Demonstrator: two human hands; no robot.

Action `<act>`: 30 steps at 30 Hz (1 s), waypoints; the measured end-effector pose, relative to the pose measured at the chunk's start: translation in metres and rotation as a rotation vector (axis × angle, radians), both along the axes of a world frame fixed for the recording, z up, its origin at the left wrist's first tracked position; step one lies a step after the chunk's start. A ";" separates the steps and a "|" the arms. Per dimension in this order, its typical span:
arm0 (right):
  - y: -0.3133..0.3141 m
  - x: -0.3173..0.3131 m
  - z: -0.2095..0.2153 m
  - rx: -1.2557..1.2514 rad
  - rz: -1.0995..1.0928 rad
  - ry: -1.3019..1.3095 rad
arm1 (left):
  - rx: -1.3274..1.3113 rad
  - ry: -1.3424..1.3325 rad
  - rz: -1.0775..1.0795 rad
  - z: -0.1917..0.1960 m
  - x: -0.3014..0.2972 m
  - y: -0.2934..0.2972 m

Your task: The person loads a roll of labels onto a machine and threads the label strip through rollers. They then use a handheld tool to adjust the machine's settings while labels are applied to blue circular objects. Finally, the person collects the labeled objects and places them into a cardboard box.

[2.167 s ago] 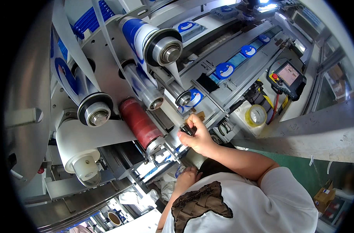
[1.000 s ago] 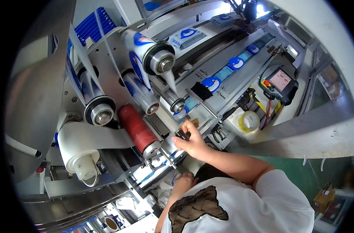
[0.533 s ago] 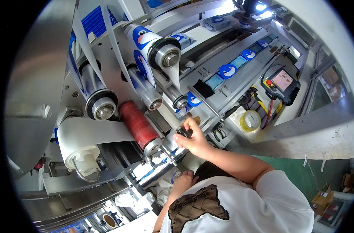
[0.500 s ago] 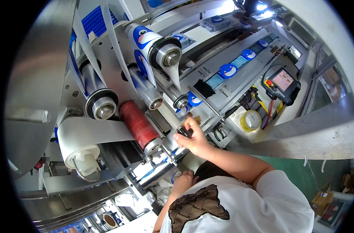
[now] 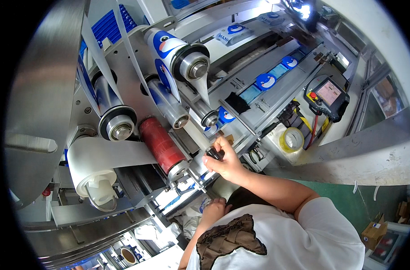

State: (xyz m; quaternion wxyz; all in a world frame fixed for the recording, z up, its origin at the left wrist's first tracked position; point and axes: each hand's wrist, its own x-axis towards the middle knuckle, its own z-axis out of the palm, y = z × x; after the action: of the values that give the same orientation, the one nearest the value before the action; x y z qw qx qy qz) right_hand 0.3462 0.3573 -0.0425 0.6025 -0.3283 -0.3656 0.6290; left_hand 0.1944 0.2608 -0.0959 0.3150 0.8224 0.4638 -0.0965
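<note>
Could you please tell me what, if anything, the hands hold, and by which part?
The right hand grips a black knob by its sides, at the end of a pale roller; whether the left hand holds anything cannot be told.

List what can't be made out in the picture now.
All in the head view:
Black knob: partly covered by the right hand.
Left hand: palm and anything under it, hidden by its back.
Control screen: readout too small.
Metal panel: left side cut off by the fisheye rim.
</note>
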 end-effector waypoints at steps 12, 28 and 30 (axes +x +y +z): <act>0.001 0.001 -0.002 0.009 0.003 0.000 | 0.032 -0.041 -0.002 0.004 0.002 0.000; 0.001 0.000 -0.002 0.014 -0.009 -0.008 | 0.044 -0.033 0.003 0.005 0.000 -0.001; 0.001 0.000 -0.001 0.014 -0.007 0.011 | 0.049 -0.044 0.007 0.003 0.000 -0.002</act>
State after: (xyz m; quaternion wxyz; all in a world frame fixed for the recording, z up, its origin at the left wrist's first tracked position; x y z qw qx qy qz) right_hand 0.3465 0.3580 -0.0436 0.6090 -0.3217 -0.3655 0.6261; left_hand 0.1943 0.2592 -0.0931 0.3051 0.8302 0.4619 -0.0657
